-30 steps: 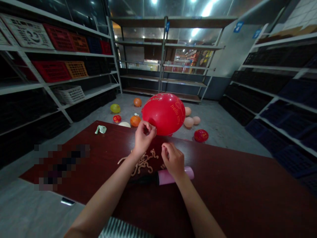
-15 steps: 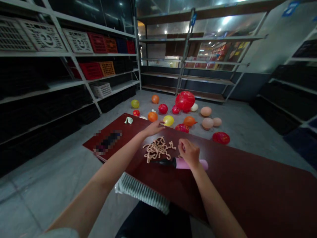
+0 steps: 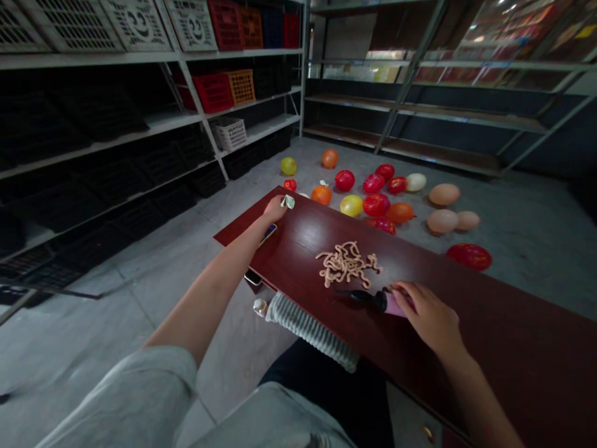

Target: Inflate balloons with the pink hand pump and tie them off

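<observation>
My left hand [image 3: 275, 209] is stretched out to the far left part of the dark red table [image 3: 312, 233]. Its fingers are closed at a crumpled pale green piece [image 3: 288, 201], thin like tissue or a limp balloon; I cannot tell which. My right hand [image 3: 431, 318] lies over a hand balloon pump [image 3: 395, 305] with a pink barrel and black nozzle, fingers curled round the barrel. Beyond the nozzle is a tangled heap of beige, worm-like limp balloons [image 3: 345, 264]. Under my left forearm a phone [image 3: 268, 233] partly shows.
Inflated balloons in red, orange [image 3: 329, 158], yellow [image 3: 351, 205] and beige [image 3: 444, 195] lie on the floor behind the table. Metal shelves [image 3: 396, 112] line the back; crates [image 3: 212, 92] fill the left ones. A ribbed grey-green cushion [image 3: 312, 330] is by the table's near edge.
My left hand has moved from beyond the heap to the crumpled piece at the far left. My right hand has lowered onto the pump. The view has turned left and down.
</observation>
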A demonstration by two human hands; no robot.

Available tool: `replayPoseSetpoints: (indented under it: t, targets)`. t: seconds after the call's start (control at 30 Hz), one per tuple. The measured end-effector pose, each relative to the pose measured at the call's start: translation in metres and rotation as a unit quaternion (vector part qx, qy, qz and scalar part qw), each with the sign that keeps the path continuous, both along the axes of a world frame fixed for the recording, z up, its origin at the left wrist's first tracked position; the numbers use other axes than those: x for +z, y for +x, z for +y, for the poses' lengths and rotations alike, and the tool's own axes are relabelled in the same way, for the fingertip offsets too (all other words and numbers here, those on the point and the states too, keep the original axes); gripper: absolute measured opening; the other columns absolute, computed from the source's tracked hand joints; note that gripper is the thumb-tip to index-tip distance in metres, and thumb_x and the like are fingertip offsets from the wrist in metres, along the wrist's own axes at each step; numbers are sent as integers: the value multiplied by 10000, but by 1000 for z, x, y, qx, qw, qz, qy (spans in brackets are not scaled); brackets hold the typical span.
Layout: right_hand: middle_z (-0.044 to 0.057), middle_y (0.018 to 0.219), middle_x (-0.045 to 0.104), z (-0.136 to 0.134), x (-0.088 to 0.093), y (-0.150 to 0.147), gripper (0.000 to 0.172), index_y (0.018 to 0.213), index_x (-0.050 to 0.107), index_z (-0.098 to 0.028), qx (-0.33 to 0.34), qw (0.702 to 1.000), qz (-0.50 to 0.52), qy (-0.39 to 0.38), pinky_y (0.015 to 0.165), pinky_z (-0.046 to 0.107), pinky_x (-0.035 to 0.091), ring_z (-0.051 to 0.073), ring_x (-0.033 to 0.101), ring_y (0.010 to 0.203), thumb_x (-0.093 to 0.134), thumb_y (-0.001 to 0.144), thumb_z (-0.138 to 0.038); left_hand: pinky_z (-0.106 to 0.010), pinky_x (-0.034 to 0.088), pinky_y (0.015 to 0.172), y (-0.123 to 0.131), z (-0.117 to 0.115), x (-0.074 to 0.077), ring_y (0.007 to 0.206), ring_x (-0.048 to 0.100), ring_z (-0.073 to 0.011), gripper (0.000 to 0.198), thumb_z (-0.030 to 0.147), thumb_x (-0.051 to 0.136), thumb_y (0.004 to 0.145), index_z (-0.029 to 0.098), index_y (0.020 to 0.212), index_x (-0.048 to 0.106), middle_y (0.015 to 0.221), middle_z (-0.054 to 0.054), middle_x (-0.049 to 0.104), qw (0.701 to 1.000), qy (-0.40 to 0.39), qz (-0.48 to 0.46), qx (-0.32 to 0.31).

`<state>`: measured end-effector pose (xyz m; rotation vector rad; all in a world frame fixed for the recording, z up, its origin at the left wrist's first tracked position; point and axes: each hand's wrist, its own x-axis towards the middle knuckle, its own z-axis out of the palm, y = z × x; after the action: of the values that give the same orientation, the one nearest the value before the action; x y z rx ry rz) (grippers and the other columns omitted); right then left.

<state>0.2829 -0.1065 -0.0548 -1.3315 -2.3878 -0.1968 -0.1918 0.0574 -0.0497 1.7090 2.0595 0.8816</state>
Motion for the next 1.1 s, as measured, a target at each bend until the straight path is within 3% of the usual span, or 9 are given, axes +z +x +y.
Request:
replayPoseSetpoints:
  t: [0.13,0.23,0.43,0.53,0.67,0.83,0.93,1.0,1.1]
  targets:
    - [70,1072,729,-13,-11,3,365,1127,669,-206,-17,999,-31,3,751,356,451,228,666,916,385,983,-385,-367,355,1090,-21,26,-4,1289,495,-267,654,108,639,794,45,1418,457,1417,-223,511,1000,-14,12,-20]
    - [86,1049,730,-10,-17,-1,363,1088,686,-188,-58,997,-49,28,754,371,423,238,647,876,380,982,-352,-364,354,1079,-23,44,-7,1259,504,-268,727,81,675,750,65,1436,438,1400,-209,523,998,-29,21,-42]
    - [85,1012,733,-6,-18,-5,343,1057,683,-160,-76,994,-62,52,777,359,385,236,617,866,406,989,-350,-366,374,1025,-7,58,-7,1134,547,-277,267,70,672,761,104,1026,662,1218,-179,613,997,-53,21,-51]
    - [86,1026,728,-7,-17,-4,341,1065,675,-150,-67,995,-60,54,791,360,378,235,604,870,415,988,-356,-361,420,942,8,47,-8,1010,588,-263,127,135,688,802,122,919,643,1060,-153,659,997,-61,-8,-47]
    - [101,1073,716,-9,-15,-5,362,1091,667,-159,-57,997,-50,33,817,370,375,250,594,901,478,951,-434,-282,471,704,48,17,-7,691,616,-178,114,249,646,889,140,878,614,791,-75,657,990,-74,-90,-79]
    - [129,1170,685,-13,-10,-10,539,1180,631,-155,-26,998,-57,-8,873,396,363,284,592,992,579,866,-589,-197,415,479,123,-37,3,485,531,-87,341,404,339,1035,166,1005,581,783,-39,649,963,-52,-243,-102]
    - [143,1237,663,-17,-7,-10,537,1226,614,-158,-12,997,-68,-21,893,403,366,294,596,1030,618,857,-549,-171,381,438,158,-72,10,456,462,-56,268,414,508,980,159,975,590,853,-57,682,823,-53,-560,-84]
    - [141,1227,674,-21,-4,-7,494,1234,621,-174,-9,998,-58,-26,896,396,376,290,609,1038,626,867,-505,-178,418,460,174,-89,14,493,491,-65,189,345,596,937,162,983,597,928,-81,710,742,-80,-659,-92]
    - [132,1120,715,-27,8,0,521,1192,651,-176,-46,998,7,-46,850,372,413,280,644,984,625,850,-568,-214,524,613,192,-104,18,664,619,-102,183,162,649,875,168,1055,619,1100,-103,714,682,-76,-717,-123]
